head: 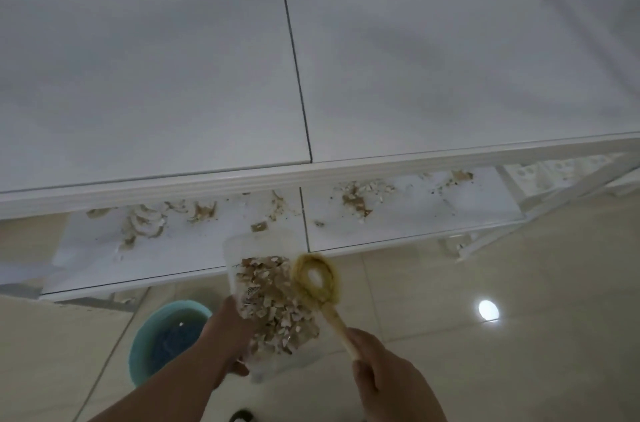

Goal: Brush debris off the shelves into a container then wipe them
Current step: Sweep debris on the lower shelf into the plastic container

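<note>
1. 2 hands in view, both occupied. Left hand (227, 328) grips the near left edge of the clear container (266, 297), fingers curled under its rim; the container's far end reaches the front edge of the lower shelf (415, 224), its long axis running away from the person.
2. Right hand (384, 369) is closed round the brush handle; brush (316, 279) points up and away, round head just beside the container's right edge, at the shelf lip.
3. Debris (277, 304): a heap already in the container; more lies on the lower shelf to left and right of the container, beyond both hands.
4. Judgement: brush hand is nearer the right-hand patches; next sweep needs to reach fwd and pull back toward the container.
5. Top shelf (173, 75) looks bare.
6. Teal basin (166, 338) on floor, holds water w/ dark cloth, approx.; wiping not yet begun.
</note>
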The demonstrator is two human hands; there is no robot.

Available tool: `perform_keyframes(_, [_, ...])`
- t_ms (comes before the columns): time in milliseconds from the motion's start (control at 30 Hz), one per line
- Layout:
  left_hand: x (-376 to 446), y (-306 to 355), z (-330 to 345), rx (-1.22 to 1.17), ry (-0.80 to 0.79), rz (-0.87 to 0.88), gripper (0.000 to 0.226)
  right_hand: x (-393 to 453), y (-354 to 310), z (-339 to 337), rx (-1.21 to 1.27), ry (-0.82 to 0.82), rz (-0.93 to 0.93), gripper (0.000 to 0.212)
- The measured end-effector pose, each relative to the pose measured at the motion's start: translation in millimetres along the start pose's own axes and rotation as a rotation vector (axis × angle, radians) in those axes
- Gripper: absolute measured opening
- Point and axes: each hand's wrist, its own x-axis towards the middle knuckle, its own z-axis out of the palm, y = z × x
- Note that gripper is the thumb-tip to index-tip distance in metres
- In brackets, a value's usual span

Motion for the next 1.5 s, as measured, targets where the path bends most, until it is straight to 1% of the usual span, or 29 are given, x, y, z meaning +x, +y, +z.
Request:
perform_keyframes(100, [-2.2,11.9,42.5,0.009,-0.008,-0.001,0.014,7.9,41.3,-20.3,0.036,0.011,0.051,0.044])
perform_keyframes(200, [-5.3,26.1,94.8,0.003,-0.021,-0.016,0.019,17.3,88.9,-41.1,0.036,0.002,0.099,0.043])
perform_keyframes(367, [11.1,31.0,149.5,-0.013,-0.045,-0.098,0.038,43.8,142.1,-61.9,0.061,-0.022,0.077,0.035])
perform_keyframes(467, [24.9,24.7,166.0,-0.059,0.003,-0.13,0.037,68.7,159.6,-63.9,0.068,0.008,0.052,0.031])
perform_keyframes(533, [38.9,16.6,169.2,-0.1,0.06,-0.127,0.035,86.9,162.0,-59.6,0.066,0.039,0.03,0.03])
perform_keyframes(633, [61.5,9.5,165.2,-0.136,0.16,-0.06,0.037,120.1,155.9,-46.4,0.095,0.045,0.006,0.03])
perform_keyframes(767, [91.0,2.8,145.6,-0.22,0.398,-0.012,0.037,165.6,135.6,-23.5,0.104,0.04,-0.051,0.027])
perform_keyframes(867, [118.5,6.3,127.8,-0.299,0.489,-0.021,0.032,196.5,118.7,-6.2,0.087,0.045,-0.105,0.027])
perform_keyframes(967, [149.5,9.5,113.3,-0.425,0.52,-0.076,0.031,223.7,107.3,11.1,0.055,0.031,-0.135,0.026])
perform_keyframes(1033, [168.1,11.2,106.6,-0.433,0.528,-0.026,0.034,239.0,104.9,17.1,0.051,0.053,-0.106,0.025])
perform_keyframes(1067, [180.4,7.7,102.7,-0.443,0.561,-0.023,0.035,247.2,104.2,19.7,0.067,0.077,-0.08,0.023])
perform_keyframes(1133, [195.6,10.9,98.1,-0.538,0.58,-0.023,0.035,262.0,103.8,26.5,0.088,0.125,-0.061,0.023])
perform_keyframes(1200, [205.1,22.5,99.1,-0.695,0.579,0.007,0.038,275.6,103.2,36.2,0.056,0.13,-0.111,0.027])
perform_keyframes(1267, [219.1,30.6,104.4,-0.784,0.593,0.011,0.041,287.1,104.5,48.0,-0.004,0.104,-0.182,0.033])
perform_keyframes(1367, [240.9,36.6,110.9,-0.838,0.615,0.006,0.041,303.5,116.0,64.9,-0.08,0.058,-0.23,0.037])
perform_keyframes(1433, [255.2,41.6,113.1,-0.852,0.592,0.004,0.039,313.2,127.0,71.0,-0.145,0.035,-0.251,0.04])
perform_keyframes(1500, [267.9,47.0,117.9,-0.878,0.592,0.01,0.035,324.2,140.3,71.9,-0.166,0.059,-0.271,0.04])
